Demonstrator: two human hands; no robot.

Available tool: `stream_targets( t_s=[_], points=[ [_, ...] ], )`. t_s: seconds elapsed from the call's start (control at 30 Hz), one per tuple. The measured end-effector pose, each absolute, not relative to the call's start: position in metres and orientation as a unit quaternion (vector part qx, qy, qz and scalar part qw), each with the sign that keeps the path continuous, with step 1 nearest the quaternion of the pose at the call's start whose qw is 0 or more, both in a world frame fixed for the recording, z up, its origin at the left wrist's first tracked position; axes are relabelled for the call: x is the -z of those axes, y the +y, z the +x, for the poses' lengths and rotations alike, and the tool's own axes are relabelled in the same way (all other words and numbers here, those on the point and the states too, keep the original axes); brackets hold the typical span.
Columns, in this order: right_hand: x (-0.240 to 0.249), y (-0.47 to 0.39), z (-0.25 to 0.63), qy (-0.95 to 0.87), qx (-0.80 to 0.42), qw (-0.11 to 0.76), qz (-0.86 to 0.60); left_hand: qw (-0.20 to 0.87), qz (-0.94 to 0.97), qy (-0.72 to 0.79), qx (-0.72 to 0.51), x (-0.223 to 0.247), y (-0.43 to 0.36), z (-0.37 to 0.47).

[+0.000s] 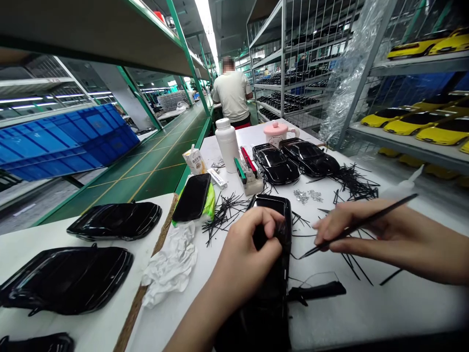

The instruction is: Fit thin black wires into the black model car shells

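Our left hand (249, 239) curls over the black car body (273, 283) on the desk (384, 308); whether it pinches anything, we cannot tell. Our right hand (388, 244) grips a thin pointed tool (388, 210) near the car's side. If we slip, its tip could scratch the glossy shell.

On my feed, cool white light comes from a ceiling strip (207, 24), blown out to pure white. The worktop (384, 313) reads bright, dimming at the lower right. The black car (275, 278) shows glossy rim highlights, its lower part sinking into darkness. Wide-angle distortion stretches the edges; the right fingers (330, 226) look slightly soft.
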State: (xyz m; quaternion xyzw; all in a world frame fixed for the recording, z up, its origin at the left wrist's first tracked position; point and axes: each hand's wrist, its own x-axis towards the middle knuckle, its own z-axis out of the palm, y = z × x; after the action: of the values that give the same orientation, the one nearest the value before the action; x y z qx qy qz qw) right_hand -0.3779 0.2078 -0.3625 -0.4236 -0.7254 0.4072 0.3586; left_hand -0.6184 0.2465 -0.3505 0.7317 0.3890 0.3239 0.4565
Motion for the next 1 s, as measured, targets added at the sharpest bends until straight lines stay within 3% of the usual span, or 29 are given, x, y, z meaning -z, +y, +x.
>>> stream_targets(
  t_s=[0.17, 0.47, 1.0],
  points=[
    [0.366, 0.228, -0.386, -0.773, -0.447, 0.298, -0.336, 0.467, 0.690, 0.407, -0.375, 0.352, 0.252, -0.620],
    [0.400, 0.240, -0.390, -0.732, -0.514, 0.315, -0.318, 0.471, 0.696, 0.404, -0.361, 0.352, 0.250, -0.615],
    [0.403, 0.234, -0.393, -0.737, -0.478, 0.336, -0.340, 0.468, 0.707, 0.393, -0.356, 0.353, 0.249, -0.613]
  ],
)
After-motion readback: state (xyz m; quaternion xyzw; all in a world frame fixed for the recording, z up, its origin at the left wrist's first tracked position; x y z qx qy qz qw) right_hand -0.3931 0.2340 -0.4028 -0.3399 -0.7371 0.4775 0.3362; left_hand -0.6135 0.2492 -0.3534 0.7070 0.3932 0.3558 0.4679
